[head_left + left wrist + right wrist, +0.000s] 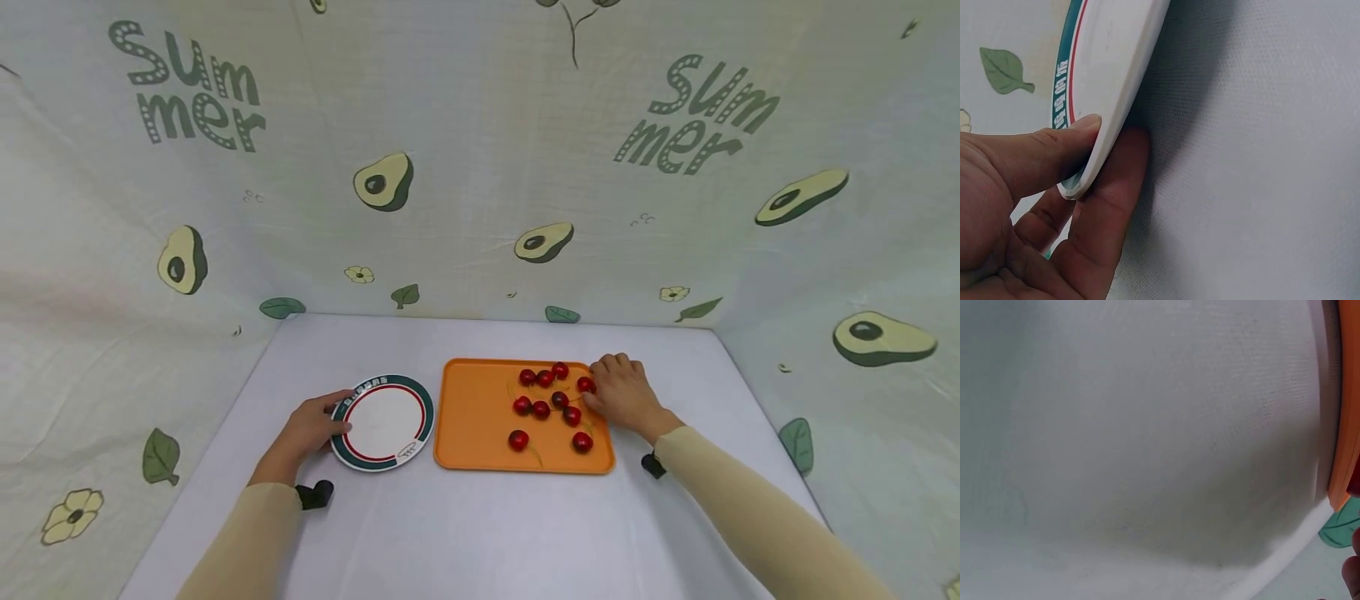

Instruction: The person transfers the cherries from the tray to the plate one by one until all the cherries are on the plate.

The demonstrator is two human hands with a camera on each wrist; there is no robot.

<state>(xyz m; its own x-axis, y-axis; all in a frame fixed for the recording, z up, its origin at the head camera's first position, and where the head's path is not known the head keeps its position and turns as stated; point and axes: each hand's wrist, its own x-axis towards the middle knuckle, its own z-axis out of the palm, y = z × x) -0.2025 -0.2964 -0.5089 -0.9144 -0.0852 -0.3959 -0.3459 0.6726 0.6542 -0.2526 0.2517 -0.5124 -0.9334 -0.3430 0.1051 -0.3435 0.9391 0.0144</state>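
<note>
My left hand [311, 429] grips the left rim of a round white plate [386, 423] with a dark green border and red ring. In the left wrist view, the thumb [1066, 144] lies over the rim and the fingers [1110, 194] go underneath; the plate appears tilted there. At the right edge of an orange tray [476, 417], my right hand [624, 393] has its fingers loosely bent beside a red cherry [585, 384]. Only fingertips [1352, 574] show in the right wrist view, a little apart from a dark red cherry [1354, 481] by the tray's edge.
Several more red cherries, some with stems, lie on the tray's right half, among them a cherry [518, 440] near its front. Both plate and tray are on a white-covered table [465, 533]. Behind stands a printed cloth [465, 167] with avocados and leaves.
</note>
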